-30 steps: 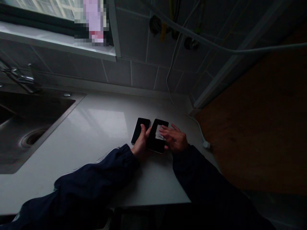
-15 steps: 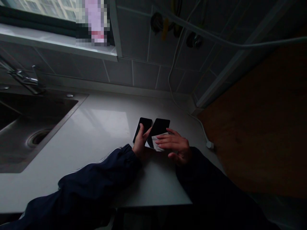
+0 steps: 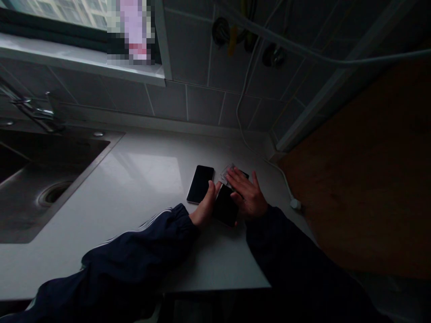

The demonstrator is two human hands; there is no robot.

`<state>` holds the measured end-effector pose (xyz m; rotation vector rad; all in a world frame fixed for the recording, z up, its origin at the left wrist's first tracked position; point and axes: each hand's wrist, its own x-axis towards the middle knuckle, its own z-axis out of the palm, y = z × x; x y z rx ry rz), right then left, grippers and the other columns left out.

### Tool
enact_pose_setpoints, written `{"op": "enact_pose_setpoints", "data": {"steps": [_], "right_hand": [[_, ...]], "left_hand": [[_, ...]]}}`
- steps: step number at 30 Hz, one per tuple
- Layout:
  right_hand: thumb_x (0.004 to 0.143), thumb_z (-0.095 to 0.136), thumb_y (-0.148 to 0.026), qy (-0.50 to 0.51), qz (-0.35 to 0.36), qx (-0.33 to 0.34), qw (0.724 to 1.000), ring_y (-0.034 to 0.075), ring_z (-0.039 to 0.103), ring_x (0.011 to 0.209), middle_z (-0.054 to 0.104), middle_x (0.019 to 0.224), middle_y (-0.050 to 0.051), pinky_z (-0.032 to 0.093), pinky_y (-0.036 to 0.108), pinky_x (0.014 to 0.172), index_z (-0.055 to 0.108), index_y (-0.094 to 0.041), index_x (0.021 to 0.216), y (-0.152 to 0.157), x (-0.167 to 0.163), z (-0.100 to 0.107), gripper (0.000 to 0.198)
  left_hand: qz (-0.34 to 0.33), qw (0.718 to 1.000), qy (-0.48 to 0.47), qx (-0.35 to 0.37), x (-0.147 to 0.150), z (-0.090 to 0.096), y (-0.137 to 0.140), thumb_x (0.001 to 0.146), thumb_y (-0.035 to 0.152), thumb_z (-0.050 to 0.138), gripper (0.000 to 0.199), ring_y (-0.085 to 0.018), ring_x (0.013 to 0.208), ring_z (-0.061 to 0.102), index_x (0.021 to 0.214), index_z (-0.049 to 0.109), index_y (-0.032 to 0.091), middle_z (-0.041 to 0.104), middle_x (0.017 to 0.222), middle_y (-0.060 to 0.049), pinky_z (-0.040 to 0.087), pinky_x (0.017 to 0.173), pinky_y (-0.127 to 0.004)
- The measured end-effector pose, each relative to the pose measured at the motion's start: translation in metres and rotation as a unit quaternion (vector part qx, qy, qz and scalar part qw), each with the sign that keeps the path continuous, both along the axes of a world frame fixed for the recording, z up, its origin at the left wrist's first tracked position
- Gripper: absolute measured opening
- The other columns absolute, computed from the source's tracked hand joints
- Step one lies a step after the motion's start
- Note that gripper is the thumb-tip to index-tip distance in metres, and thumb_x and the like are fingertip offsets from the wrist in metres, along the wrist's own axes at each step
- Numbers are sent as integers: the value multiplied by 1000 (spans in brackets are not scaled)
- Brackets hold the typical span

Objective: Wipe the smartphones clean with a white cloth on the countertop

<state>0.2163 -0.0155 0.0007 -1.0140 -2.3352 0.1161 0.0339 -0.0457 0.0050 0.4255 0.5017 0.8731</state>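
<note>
My left hand (image 3: 206,205) is closed on the edge of a dark phone (image 3: 226,207), thumb on top. The phone tilts, its far end partly hidden by my other hand. A crumpled pale wipe (image 3: 228,173) lies under the fingertips of my right hand (image 3: 247,195), which press it onto the phone's far end. These fingers are fairly straight and hold the wipe against the phone. A second black-screened phone (image 3: 201,183) lies face up on the white counter (image 3: 144,251), just left of my left hand.
To the left is a steel sink (image 3: 116,139) with a faucet (image 3: 37,110). A white cable (image 3: 239,105) runs down the tiled wall to a plug (image 3: 295,204) on the counter's right. A brown wooden panel (image 3: 367,179) stands at the right, and a window sill (image 3: 81,58) runs along the upper left.
The held phone has turned and shifted right, away from the one on the counter. My right hand has slid the wipe up toward its far end.
</note>
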Motion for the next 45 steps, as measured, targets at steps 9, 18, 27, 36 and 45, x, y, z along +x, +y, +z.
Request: {"op": "enact_pose_setpoints", "data": {"steps": [9,18,27,36,45], "right_hand": [[102,20,-66,-9,24,-15,1000,32,26,154,36,163,13,2,69,121,34,-26,158,-1,-1,-3,70],[102,44,-54,42,202,-37,978,26,54,138,68,135,9,-2,57,126,64,-24,132,-27,-17,8,47],[106,37,-51,20,80,5,997,27,49,142,61,144,12,-3,63,124,58,-22,139,-15,-12,-1,49],[104,33,-55,36,-85,-24,995,34,29,153,39,161,14,20,73,116,38,-25,155,-1,-3,-2,60],[102,39,-57,55,-39,7,998,33,21,155,29,166,15,24,67,118,23,-24,162,-1,-1,-4,70]], "left_hand": [[40,998,-21,-33,4,5,-3,103,48,40,54,-27,86,76,153,46,28,71,124,-13,63,74,-39],[103,992,-37,-70,-2,0,13,98,68,28,73,-24,90,74,145,55,19,74,107,-14,59,81,-32],[66,997,-35,-21,-3,-5,10,98,68,28,75,-26,92,73,154,43,21,71,118,-15,61,72,-34],[-26,995,24,96,-3,0,2,88,79,39,84,-26,63,73,161,16,44,61,136,-17,55,40,-33],[20,975,80,207,3,-16,3,88,64,61,83,-29,94,72,160,29,37,42,159,-14,62,62,-35]]}}
